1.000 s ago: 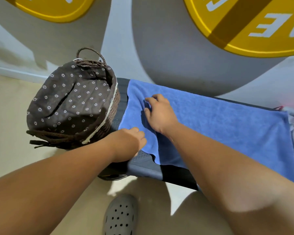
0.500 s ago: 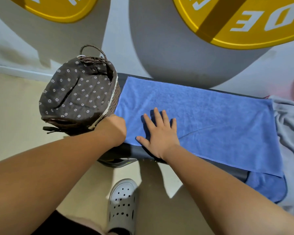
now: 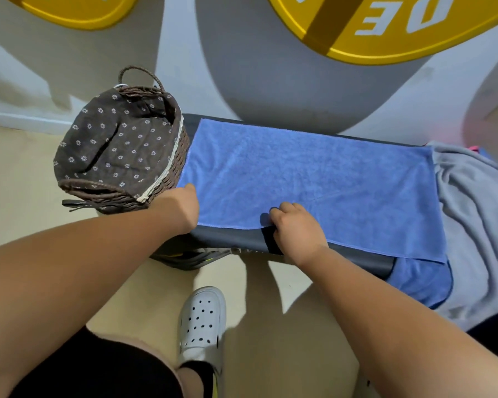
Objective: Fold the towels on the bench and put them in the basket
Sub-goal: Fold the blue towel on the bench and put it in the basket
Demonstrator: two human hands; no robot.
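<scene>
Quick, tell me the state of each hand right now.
Left hand: closed, fingers gripping the blue towel at its near left corner.
Right hand: closed, fingers pinching the same towel's near edge.

We wear black shorts [image 3: 92, 366] — the cloth covers the left thigh — and a white clog [image 3: 202, 320] with round holes across its top. Above it sits a black sock [image 3: 196, 370] with a yellow-green stripe. Our forearms [image 3: 84, 262] are bare.
</scene>
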